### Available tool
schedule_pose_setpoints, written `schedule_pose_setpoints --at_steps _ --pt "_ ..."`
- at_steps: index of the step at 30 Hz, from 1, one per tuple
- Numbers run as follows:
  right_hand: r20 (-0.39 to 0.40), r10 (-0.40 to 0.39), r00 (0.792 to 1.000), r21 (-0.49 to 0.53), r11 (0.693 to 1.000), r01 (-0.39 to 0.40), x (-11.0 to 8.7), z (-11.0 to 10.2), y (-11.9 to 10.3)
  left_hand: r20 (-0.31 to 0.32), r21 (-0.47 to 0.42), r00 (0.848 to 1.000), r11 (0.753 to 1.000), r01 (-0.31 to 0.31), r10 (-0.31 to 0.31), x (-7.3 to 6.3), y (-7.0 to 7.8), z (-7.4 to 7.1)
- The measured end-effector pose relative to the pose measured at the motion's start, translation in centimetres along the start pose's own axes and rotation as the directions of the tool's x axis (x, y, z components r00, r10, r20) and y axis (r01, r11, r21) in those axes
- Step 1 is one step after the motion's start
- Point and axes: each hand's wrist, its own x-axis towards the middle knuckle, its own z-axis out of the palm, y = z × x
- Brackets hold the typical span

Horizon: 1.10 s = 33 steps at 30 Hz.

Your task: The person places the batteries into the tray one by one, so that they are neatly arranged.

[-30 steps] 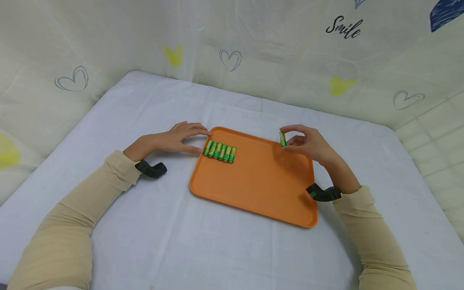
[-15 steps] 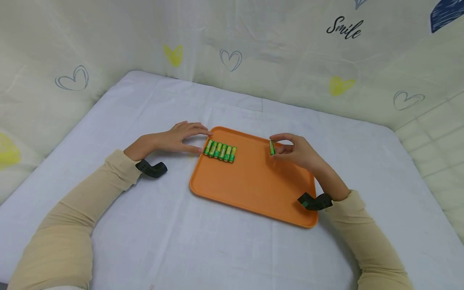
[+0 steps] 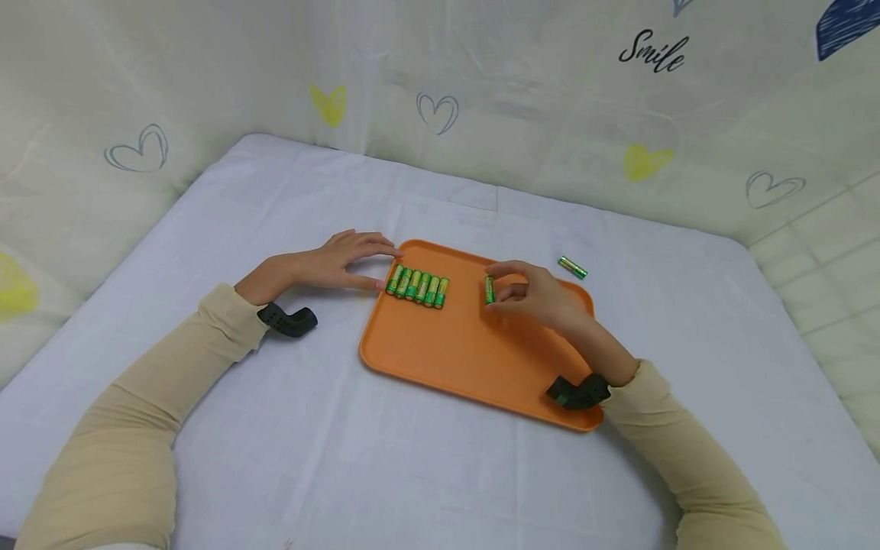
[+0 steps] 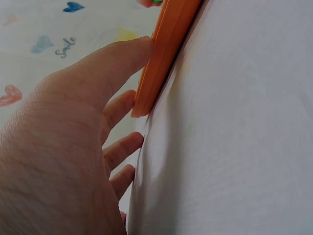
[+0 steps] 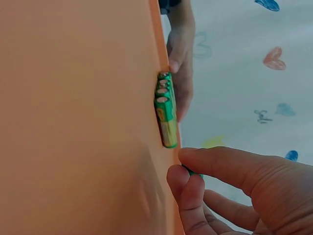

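Note:
Several green and yellow batteries (image 3: 417, 287) lie side by side in a row at the left end of an orange tray (image 3: 440, 351). My left hand (image 3: 337, 262) rests at the tray's left edge with fingers spread, thumb and fingertips on the rim beside the row. Between thumb and finger, my right hand (image 3: 539, 298) pinches a single battery (image 3: 490, 289) by its ends, over the tray to the right of the row. In the right wrist view only a sliver of that held battery (image 5: 191, 171) shows; the fingers hide the rest.
One more battery (image 3: 573, 266) lies on the white tablecloth (image 3: 344, 458) just behind the tray's back right edge. A pale curtain (image 3: 522, 92) printed with hearts hangs behind the table.
My right hand has moved left over the tray with its battery, toward the row. The battery on the cloth behind the tray has come into view. My left hand stays put.

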Motion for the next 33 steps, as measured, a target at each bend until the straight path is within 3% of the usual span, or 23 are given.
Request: schedule_pose_setpoints --at_steps 13,33 --pt "0.024 0.021 0.999 -0.054 0.998 -0.020 1.5 2.5 -0.4 0.008 -0.001 1.000 1.000 0.017 -0.017 0.1 -0.1 0.1" --pt "0.050 -0.088 0.995 -0.024 0.996 0.089 2.9 4.7 -0.5 0.000 0.012 1.000 1.000 0.006 -0.006 0.1 -0.3 0.1"
